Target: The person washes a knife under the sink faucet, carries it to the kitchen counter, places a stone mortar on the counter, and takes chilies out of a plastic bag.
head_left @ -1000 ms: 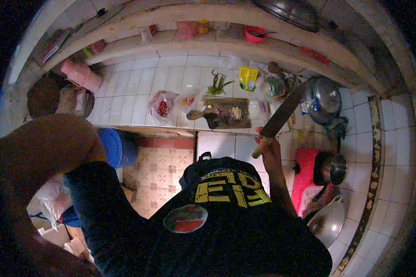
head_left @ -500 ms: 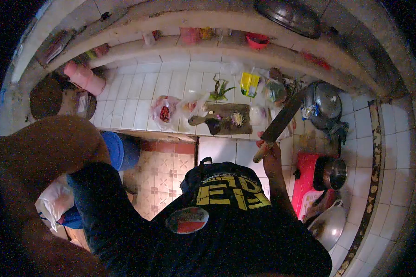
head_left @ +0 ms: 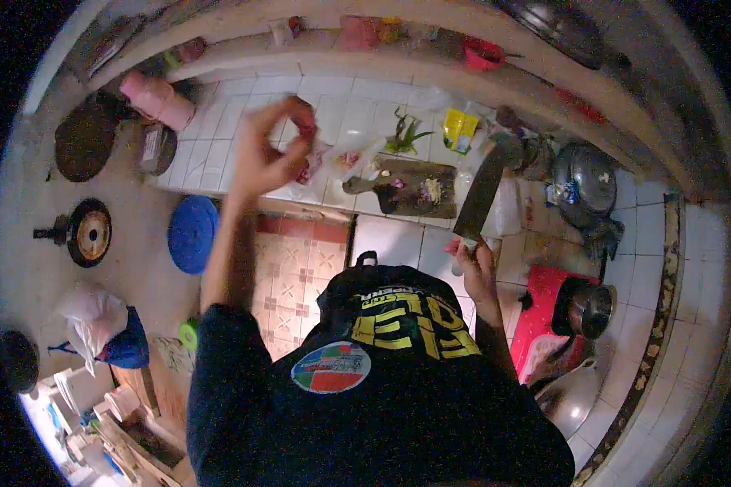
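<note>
My R hand (head_left: 481,264) is gripping 1 knife (head_left: 481,191) by its handle, just R of the board (head_left: 414,170), prob. keeping fingers off the blade. My L hand (head_left: 272,158) is hovering L of the board, curled, blurred; can't tell if it's holding anything. 1 yellow pkt (head_left: 460,130) is lying behind the board, prob. within reach.

Dim, grainy light sinks the black shirt (head_left: 374,442) into shadow, while the patterned floor (head_left: 288,280) glows brighter and pinkish. Glare spots the metal wok (head_left: 575,398). The left grip (head_left: 266,158) is smeared by blur. Wide-angle distortion bows the long shelf (head_left: 341,66); the corners fall to speckled black.
</note>
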### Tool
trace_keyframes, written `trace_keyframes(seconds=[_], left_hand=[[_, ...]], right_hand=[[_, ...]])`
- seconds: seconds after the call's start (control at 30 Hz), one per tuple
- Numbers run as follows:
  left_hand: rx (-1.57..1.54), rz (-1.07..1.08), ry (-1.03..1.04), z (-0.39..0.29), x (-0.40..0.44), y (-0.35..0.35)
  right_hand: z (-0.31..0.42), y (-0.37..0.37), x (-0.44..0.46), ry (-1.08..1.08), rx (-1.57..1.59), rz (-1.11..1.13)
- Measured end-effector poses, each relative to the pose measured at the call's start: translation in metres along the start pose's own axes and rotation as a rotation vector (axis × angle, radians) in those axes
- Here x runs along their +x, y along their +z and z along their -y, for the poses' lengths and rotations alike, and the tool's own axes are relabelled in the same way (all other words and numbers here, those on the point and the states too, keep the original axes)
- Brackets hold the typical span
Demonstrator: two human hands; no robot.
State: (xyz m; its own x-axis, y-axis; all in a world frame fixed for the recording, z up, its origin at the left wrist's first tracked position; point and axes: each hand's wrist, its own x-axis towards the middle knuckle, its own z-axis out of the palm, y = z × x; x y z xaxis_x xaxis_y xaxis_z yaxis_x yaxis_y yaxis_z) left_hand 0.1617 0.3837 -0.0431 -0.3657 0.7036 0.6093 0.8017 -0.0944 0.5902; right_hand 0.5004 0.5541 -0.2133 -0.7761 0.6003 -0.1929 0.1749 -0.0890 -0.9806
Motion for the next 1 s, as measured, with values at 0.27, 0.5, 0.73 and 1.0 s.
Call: trace_keyframes(seconds=[0.27, 0.5, 0.73, 1.0], left_hand=[[0.233, 0.196, -0.353, 0.235, -0.222, 0.093], [0.340, 0.239, -0.607, 0.288, -0.234, 0.102], [0.346, 0.204, -0.572, 0.328, -0.215, 0.132], [0.572, 0.339, -0.656, 0.315, -0.176, 0.116]], right_hand=[[-0.020, 0.025, 0.018, 0.083, -0.021, -0.047], [-0.006, 0.043, 0.039, 0.085, 0.083, -0.029], [-0.005, 0.066, 0.039, 0.176, -0.012, -0.132], [-0.001, 0.091, 0.031, 0.291, 0.047, -0.220]])
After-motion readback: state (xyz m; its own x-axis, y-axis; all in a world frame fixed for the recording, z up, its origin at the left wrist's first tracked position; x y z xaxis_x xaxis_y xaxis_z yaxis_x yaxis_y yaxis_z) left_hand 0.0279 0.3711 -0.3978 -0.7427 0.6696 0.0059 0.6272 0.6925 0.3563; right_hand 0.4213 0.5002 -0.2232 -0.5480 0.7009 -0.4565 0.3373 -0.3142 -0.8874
